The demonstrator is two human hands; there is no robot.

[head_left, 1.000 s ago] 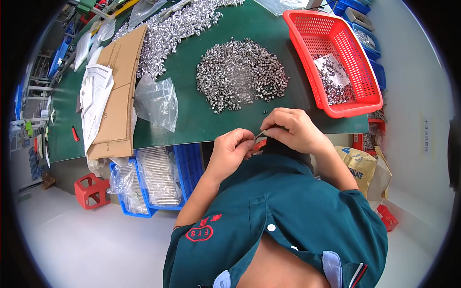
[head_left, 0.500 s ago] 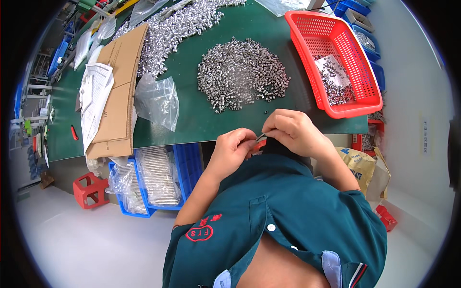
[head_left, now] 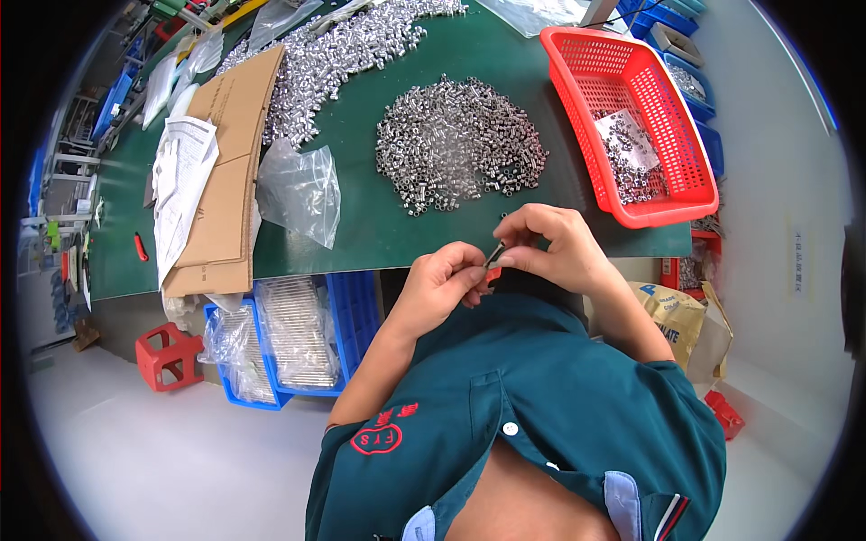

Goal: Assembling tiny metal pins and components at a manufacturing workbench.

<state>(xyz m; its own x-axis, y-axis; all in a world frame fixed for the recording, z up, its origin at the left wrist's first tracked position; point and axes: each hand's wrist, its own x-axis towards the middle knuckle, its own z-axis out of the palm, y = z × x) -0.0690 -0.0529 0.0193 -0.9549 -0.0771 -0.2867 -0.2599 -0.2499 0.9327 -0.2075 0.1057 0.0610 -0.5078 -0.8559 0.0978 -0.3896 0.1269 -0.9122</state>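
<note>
In front of the table's near edge, my two hands meet fingertip to fingertip. My left hand (head_left: 440,287) is closed, pinching the lower end of a slender metal rod (head_left: 493,256). My right hand (head_left: 561,251) pinches its upper end between thumb and forefinger. The rod stands tilted; my fingers cover much of it. A small red-orange piece (head_left: 492,276) shows by my left fingertips, and I cannot tell whether it is held. Beyond my hands a round pile of small metal rings (head_left: 460,144) lies on the green table (head_left: 379,248).
A red plastic basket (head_left: 622,216) with loose rings stands at the right. More shiny metal pieces (head_left: 347,63) spread over the far left. Folded cardboard (head_left: 221,207), papers (head_left: 185,180) and a clear bag (head_left: 302,194) lie on the left. Blue bins (head_left: 356,311) sit below the table edge.
My right fingers have shifted slightly, with thumb and forefinger more apart from the palm. The rod now stands steeper between my hands and shows more. The view has moved a little.
</note>
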